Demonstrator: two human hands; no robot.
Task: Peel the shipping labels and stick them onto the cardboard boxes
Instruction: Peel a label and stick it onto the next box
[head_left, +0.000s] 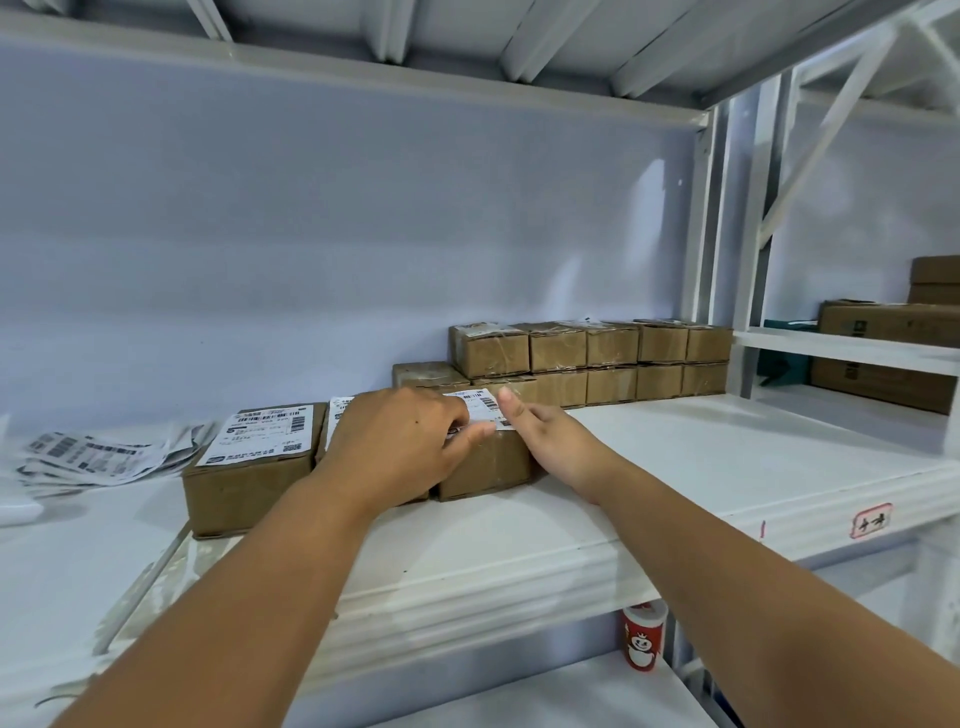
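Our forearms (270, 571) reach to the box (488, 465) on the shelf (675, 467). Our left hand (400, 441) lies bent-fingered on its label (480, 402); pinching or pressing, we cannot tell. Our right hand (550, 441) is spread alongside. Uneven smoothing could crease or skew it.

We log: left hand (400, 441), right hand (553, 441), both bare; forearms bare up to view's edge.

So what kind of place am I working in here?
Probably a parcel packing stockroom: white metal shelving, stacked small brown cardboard boxes, and a loose pile of printed white shipping labels.
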